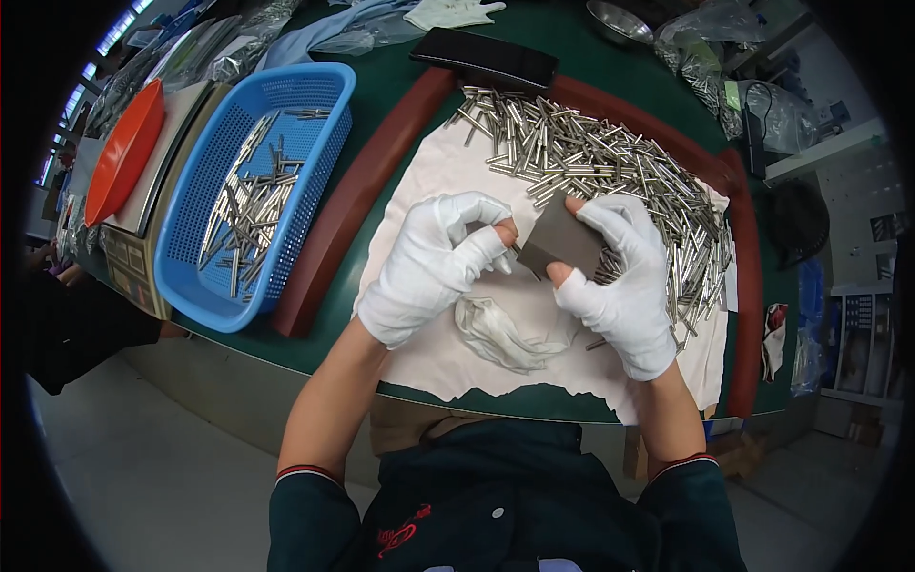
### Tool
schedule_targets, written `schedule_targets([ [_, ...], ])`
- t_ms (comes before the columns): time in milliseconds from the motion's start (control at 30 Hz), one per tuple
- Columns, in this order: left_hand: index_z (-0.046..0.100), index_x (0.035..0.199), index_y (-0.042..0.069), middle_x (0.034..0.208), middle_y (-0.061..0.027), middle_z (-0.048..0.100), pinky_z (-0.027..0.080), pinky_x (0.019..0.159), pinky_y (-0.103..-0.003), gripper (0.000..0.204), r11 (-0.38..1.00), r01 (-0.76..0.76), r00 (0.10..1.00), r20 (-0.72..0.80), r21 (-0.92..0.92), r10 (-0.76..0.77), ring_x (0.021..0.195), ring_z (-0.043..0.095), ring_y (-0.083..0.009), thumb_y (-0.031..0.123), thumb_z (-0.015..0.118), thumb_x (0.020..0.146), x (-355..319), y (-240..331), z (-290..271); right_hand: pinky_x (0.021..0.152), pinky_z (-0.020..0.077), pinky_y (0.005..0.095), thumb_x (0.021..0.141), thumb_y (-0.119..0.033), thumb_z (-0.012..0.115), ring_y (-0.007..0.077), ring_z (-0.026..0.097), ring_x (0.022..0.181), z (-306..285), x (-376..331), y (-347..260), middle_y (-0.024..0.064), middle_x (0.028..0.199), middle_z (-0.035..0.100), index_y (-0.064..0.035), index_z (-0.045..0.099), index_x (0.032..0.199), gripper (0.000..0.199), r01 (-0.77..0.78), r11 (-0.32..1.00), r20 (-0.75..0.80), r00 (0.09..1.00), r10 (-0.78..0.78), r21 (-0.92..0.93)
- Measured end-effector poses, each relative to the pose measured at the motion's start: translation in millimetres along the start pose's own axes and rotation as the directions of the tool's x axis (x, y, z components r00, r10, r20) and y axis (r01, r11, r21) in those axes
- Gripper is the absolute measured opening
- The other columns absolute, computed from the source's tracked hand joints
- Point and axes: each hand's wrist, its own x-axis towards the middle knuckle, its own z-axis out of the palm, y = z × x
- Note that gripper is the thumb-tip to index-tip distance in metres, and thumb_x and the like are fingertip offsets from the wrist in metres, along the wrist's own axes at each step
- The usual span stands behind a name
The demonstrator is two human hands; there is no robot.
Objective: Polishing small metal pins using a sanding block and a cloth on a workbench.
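My right hand (624, 276), in a white glove with bare fingertips, grips a dark grey-brown rectangular block (564, 238) that looks like a sanding sponge. Gloved the same way, my left hand (443, 257) pinches thumb and finger together right beside the block's left edge. What lies in that pinch is too small to make out. Behind and to the right of the block spreads a heap of shiny metal pins (591, 143) on a pale cloth (410, 205). A crumpled white rag (500, 334) lies on the cloth just below my hands.
Reddish-brown rails (367, 181) border the cloth on the left, back and right. Left of them, a blue perforated basket (334, 133) holds more pins. An orange-red tray (124, 157) stands farther left. A black phone-like device (484, 59) rests on the back rail; a metal bowl (620, 24) stands behind.
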Motion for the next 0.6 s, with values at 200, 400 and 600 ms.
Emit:
schedule_targets([
  [200, 0.064, 0.093, -0.001, 0.074, -0.0042, 0.064, 0.048, 0.062, -0.023, 0.012, 0.989, 0.144, 0.989, -0.033, -0.024, -0.144, 0.066, 0.06, -0.0082, 0.01, 0.061, 0.091, 1.8, 3.4, -0.4, 0.078, 0.0482, 0.035, 0.056, -0.024, 0.08, 0.0245, 0.058, 0.091, 1.1, -0.5, 1.5, 0.0094, 0.099, 0.058, -0.003, 0.067, 0.107, 0.056, 0.0, 0.995, 0.006, 1.0, 0.0, 0.097],
  [400, 0.064, 0.094, -0.002, 0.075, -0.0032, 0.063, 0.047, 0.063, -0.022, 0.013, 0.986, 0.165, 0.986, -0.034, -0.021, -0.165, 0.067, 0.059, -0.0077, 0.011, 0.061, 0.092, 1.3, 2.5, 1.3, 0.079, 0.049, 0.0337, 0.057, -0.025, 0.08, 0.0237, 0.059, 0.091, 1.9, 1.7, 0.1, 0.0107, 0.098, 0.058, -0.0005, 0.067, 0.104, 0.055, -0.152, 0.978, -0.005, 0.988, 0.155, 0.142],
  [600, 0.064, 0.094, -0.002, 0.076, -0.0028, 0.063, 0.047, 0.062, -0.022, 0.014, 0.984, 0.176, 0.984, -0.032, -0.029, -0.177, 0.067, 0.06, -0.0078, 0.011, 0.061, 0.092, 1.9, 2.1, 1.6, 0.076, 0.0486, 0.0348, 0.056, -0.027, 0.08, 0.0242, 0.058, 0.088, 1.9, 3.7, 0.9, 0.0102, 0.095, 0.057, -0.0019, 0.068, 0.101, 0.053, -0.15, 0.988, -0.016, 0.989, 0.15, 0.025],
])
